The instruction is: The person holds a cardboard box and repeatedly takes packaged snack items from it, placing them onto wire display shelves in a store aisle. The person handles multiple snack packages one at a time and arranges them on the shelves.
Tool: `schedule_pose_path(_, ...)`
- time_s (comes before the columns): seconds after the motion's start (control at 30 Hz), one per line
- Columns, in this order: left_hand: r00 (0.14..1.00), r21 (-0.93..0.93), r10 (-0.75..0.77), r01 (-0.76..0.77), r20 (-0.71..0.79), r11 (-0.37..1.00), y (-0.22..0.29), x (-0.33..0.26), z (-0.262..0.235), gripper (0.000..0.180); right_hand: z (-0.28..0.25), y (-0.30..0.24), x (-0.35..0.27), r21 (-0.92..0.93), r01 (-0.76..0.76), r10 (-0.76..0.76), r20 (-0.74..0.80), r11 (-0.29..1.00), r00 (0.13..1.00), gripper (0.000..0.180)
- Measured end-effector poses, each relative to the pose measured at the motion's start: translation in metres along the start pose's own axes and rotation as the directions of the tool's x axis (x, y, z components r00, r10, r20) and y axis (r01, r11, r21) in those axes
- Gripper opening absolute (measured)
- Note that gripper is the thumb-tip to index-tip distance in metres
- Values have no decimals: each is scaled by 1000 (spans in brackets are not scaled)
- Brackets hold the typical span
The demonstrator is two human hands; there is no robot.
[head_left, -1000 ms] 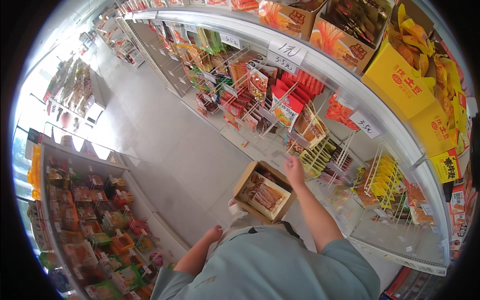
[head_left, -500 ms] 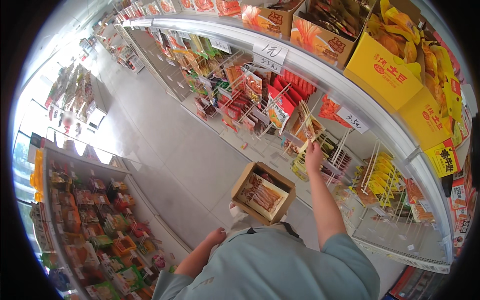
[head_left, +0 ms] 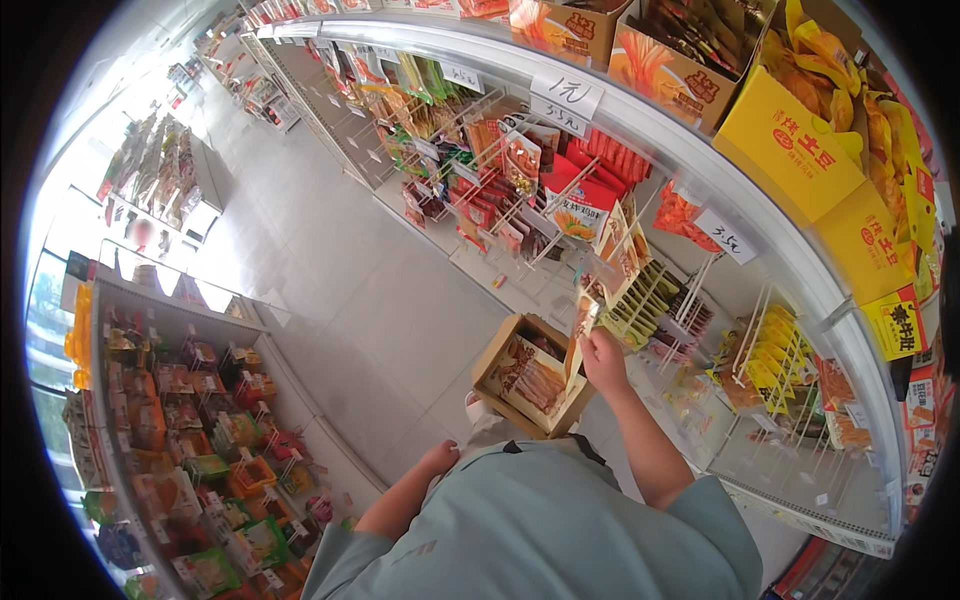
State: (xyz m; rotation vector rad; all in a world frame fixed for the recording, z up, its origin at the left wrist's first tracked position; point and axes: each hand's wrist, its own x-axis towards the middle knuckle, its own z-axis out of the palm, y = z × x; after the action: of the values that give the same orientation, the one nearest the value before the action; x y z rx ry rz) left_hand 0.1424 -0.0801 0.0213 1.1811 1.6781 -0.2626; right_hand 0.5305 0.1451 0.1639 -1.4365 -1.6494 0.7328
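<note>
My right hand (head_left: 605,362) grips a flat snack packet (head_left: 586,315) by its lower end, tilted over the right edge of an open cardboard box (head_left: 494,347). Inside that box, near my legs, lies a white-and-brown snack packet (head_left: 535,380), with darker packaging partly hidden behind it. What supports the box is hidden from view. Beside my left thigh hangs my left hand (head_left: 438,458), its fingers loosely curled around nothing visible. Similar brown-and-white packets (head_left: 624,248) hang on the rack just beyond my right hand.
Metal hooks with red packets (head_left: 580,195), green packets (head_left: 640,310) and yellow packets (head_left: 775,345) line the right shelf. Above them, a yellow carton (head_left: 785,140) stands on the upper ledge. A lower shelf unit (head_left: 200,450) with packaged food borders the tiled aisle (head_left: 350,300) at left.
My right hand has drawn a snack packet away from the hanging rack, down and left to the box. The left hand has barely moved.
</note>
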Motion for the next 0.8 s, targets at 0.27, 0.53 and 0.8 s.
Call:
schedule_pose_path(0.27, 998, 13, 40, -40, -46, 999, -2, -2, -13, 44, 27, 11, 1, -143, -282, 315, 515, 949, 797, 25)
schedule_pose_path(0.53, 1000, 58, -19, 19, 11, 998, -1, -12, -13, 47, 84, 68, 4, -294, -196, 349, 678, 936, 647, 29)
schedule_pose_path(0.8, 998, 16, -68, 68, -3, 998, -15, -10, -2, 49, 64, 82, -2, -356, -63, 151, 225, 932, 963, 32)
